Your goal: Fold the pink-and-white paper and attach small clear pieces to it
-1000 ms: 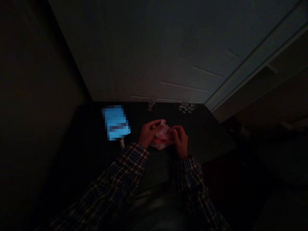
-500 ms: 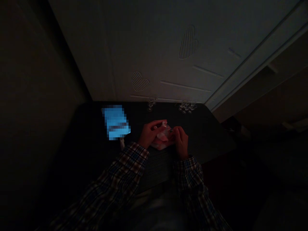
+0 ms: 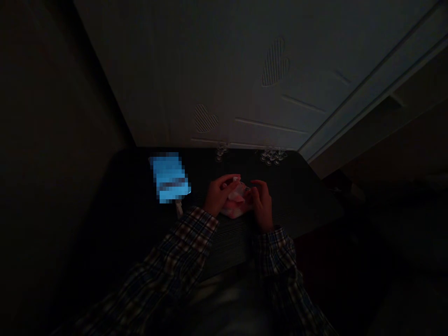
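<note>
A pink and white crumpled item (image 3: 236, 199), perhaps cloth or a soft bag, lies on the dark table in front of me. My left hand (image 3: 219, 193) is closed around its left and upper side, thumb on top. At its right edge is my right hand (image 3: 262, 203), index finger raised apart from the thumb. Between the right fingertips and the item shows a small shiny piece (image 3: 248, 188), too dim to name. The right fingertips are beside this piece, and I see nothing gripped in them.
A lit, blurred-out screen (image 3: 170, 177) with a pale cable (image 3: 179, 209) sits on the table (image 3: 304, 200) to the left. Small clear round pieces stand at the back, one cluster (image 3: 221, 151) in the middle and a larger cluster (image 3: 273, 156) rightward. Behind rises a white panel (image 3: 238, 70).
My right hand's index finger has lifted and spread from the thumb, where it was pinched before. My left hand keeps its hold almost unmoved. The scene is slightly darker.
</note>
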### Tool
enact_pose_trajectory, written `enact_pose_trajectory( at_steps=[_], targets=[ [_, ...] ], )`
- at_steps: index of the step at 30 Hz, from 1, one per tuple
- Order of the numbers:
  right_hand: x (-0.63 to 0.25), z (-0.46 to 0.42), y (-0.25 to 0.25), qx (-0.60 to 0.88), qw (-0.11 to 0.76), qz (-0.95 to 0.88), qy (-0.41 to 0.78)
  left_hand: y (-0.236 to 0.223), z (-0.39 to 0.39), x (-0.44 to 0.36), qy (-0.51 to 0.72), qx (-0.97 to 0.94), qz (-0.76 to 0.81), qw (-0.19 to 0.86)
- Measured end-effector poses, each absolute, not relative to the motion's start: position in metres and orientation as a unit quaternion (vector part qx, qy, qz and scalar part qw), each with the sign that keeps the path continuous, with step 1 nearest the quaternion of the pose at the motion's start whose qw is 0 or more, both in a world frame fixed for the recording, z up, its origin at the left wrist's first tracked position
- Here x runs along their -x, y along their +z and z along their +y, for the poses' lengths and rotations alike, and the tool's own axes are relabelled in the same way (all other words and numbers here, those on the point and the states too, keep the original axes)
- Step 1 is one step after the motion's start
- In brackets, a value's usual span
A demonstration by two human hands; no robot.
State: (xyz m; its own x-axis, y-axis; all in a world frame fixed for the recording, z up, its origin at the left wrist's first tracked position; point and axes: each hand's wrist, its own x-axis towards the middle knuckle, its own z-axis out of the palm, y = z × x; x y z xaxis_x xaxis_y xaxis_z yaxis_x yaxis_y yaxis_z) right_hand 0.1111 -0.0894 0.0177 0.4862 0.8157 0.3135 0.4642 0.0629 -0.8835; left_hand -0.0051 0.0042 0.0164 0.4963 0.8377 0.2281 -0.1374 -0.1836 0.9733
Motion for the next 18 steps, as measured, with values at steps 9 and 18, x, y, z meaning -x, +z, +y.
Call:
enact_pose_trajectory(
  at_steps=[9,18],
  targets=[
    [-0.1081,-0.0882,0.0232,0.653,0.532,-0.518,0.147,0.0162,0.0055,0.0054,0.436,-0.636,0.292,0.566],
    [-0.1112,-0.0887,0.0192,0.670,0.531,-0.498,0.145,0.0174,0.0041,0.0054,0.437,-0.672,0.257,0.540]
  ],
)
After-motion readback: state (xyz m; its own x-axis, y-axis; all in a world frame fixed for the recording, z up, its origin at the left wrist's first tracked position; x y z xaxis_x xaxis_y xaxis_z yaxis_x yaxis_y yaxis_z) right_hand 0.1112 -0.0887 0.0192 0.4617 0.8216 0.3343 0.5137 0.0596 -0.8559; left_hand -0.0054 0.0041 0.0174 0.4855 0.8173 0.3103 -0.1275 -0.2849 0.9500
